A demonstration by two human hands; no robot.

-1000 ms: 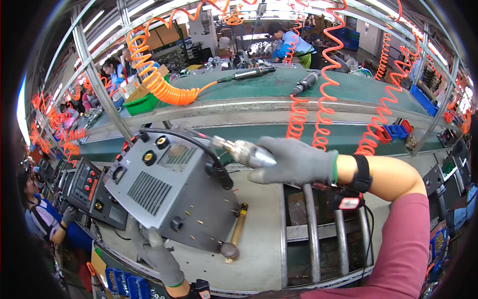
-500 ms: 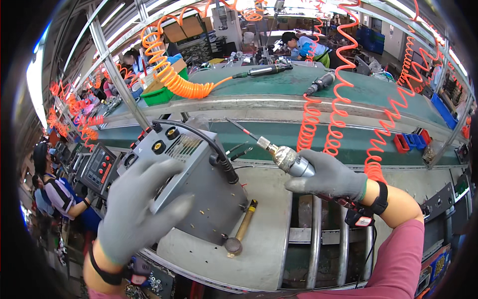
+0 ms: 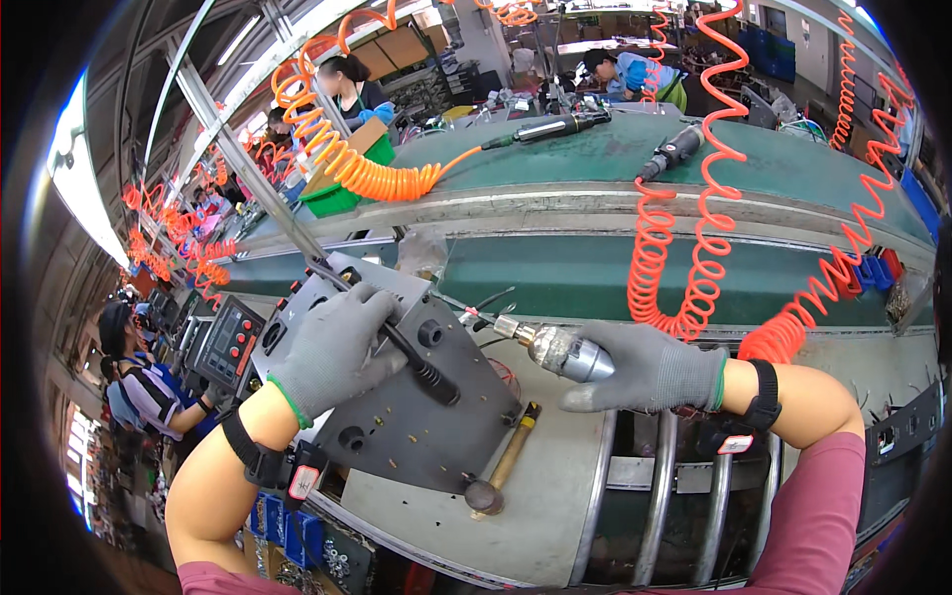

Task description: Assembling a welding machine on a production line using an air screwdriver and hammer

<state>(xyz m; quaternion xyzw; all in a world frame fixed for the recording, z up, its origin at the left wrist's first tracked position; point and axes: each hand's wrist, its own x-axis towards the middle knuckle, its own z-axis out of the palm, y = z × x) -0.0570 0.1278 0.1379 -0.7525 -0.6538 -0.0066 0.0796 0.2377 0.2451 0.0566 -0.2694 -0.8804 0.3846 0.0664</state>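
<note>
A grey metal machine case (image 3: 426, 436) stands tilted on the bench at the middle left, with sockets and several small screws in its side. My left hand (image 3: 337, 352), in a grey glove, lies over its top with fingers curled around a thick black cable (image 3: 424, 369) that ends in a plug-like sleeve. My right hand (image 3: 650, 367), also gloved, is closed around a silver air screwdriver (image 3: 565, 353). The tool's bit points left toward the case's far top edge, beside loose wire ends (image 3: 486, 307). A hammer (image 3: 511, 456) with a yellowish handle lies right of the case.
Metal rollers (image 3: 659, 496) are set into the bench at right. Coiled red air hoses (image 3: 674, 268) hang beyond my right hand. Another air driver (image 3: 672, 152) rests on the green upper shelf (image 3: 555, 169). A person (image 3: 149, 387) works at far left; blue parts bins (image 3: 288, 526) sit below.
My left hand has gone from spread open in the air to gripping the black cable on the case. The case has tipped. My right hand still holds the screwdriver, with its bit nearer the case.
</note>
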